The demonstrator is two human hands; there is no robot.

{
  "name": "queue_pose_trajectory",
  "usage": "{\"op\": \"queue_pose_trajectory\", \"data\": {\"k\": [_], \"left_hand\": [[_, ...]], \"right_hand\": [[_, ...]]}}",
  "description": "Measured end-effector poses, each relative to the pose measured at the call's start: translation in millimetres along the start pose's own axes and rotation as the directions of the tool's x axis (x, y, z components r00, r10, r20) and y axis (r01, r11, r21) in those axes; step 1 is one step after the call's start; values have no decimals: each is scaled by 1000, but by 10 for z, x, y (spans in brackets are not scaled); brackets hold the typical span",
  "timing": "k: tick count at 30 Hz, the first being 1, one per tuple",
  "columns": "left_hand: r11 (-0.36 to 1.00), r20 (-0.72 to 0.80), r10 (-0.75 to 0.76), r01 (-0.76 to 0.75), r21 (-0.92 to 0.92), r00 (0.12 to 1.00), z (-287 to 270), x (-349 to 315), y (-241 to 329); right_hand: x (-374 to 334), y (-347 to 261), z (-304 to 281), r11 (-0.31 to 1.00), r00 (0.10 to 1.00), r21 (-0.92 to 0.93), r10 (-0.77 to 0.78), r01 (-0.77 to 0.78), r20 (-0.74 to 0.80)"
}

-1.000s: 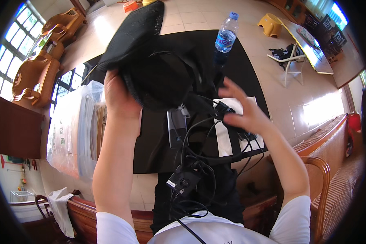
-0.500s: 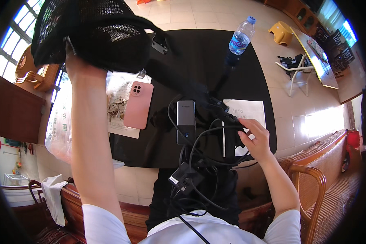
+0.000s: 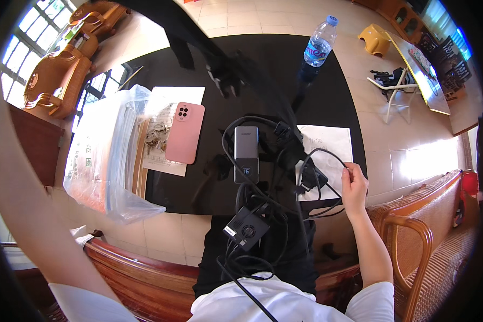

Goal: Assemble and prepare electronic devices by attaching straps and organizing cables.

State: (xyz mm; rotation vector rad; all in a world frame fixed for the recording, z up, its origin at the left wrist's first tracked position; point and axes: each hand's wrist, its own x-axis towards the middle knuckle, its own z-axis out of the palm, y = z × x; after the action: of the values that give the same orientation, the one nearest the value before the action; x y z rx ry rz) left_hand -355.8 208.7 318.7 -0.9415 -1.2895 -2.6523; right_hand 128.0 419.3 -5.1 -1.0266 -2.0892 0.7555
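My right hand (image 3: 354,188) is at the right of the table, over a sheet of paper (image 3: 333,140), its fingers pinched on a thin black cable (image 3: 327,151). Beside it hangs a black strap (image 3: 292,153) with dark buckles, blurred in places. The strap runs up to the far left, out of the top edge. My left forearm (image 3: 21,214) reaches up along the left rim, and its hand is outside the picture. A grey power bank (image 3: 246,145) with a lit display lies mid-table among looped cables. Nearer me, a small black box with a fan grille (image 3: 247,229) rests over my lap, cables around it.
A pink phone (image 3: 185,134) lies on papers at the left, beside a clear plastic bag (image 3: 102,155) with contents. A water bottle (image 3: 320,43) stands at the far right of the black table (image 3: 268,59). A wooden bench (image 3: 413,214) is at the right.
My left arm has swung outward to the left, and the black mesh item it held has left the picture. My right hand has moved slightly right and down, with the cable.
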Motion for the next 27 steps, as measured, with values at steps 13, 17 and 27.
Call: {"op": "queue_pose_trajectory", "data": {"k": [13, 17, 27], "left_hand": [[98, 376, -157, -365, 926, 913, -258, -848, 666], [325, 537, -154, -471, 820, 829, 203, -1747, -87], [585, 566, -463, -245, 773, 682, -187, -2399, -715]], "right_hand": [[465, -1610, -6, 857, 979, 510, -163, 78, 123], [446, -2477, 475, 396, 669, 734, -316, -552, 673], [1515, -1975, 931, 726, 877, 688, -329, -3, 351]]}}
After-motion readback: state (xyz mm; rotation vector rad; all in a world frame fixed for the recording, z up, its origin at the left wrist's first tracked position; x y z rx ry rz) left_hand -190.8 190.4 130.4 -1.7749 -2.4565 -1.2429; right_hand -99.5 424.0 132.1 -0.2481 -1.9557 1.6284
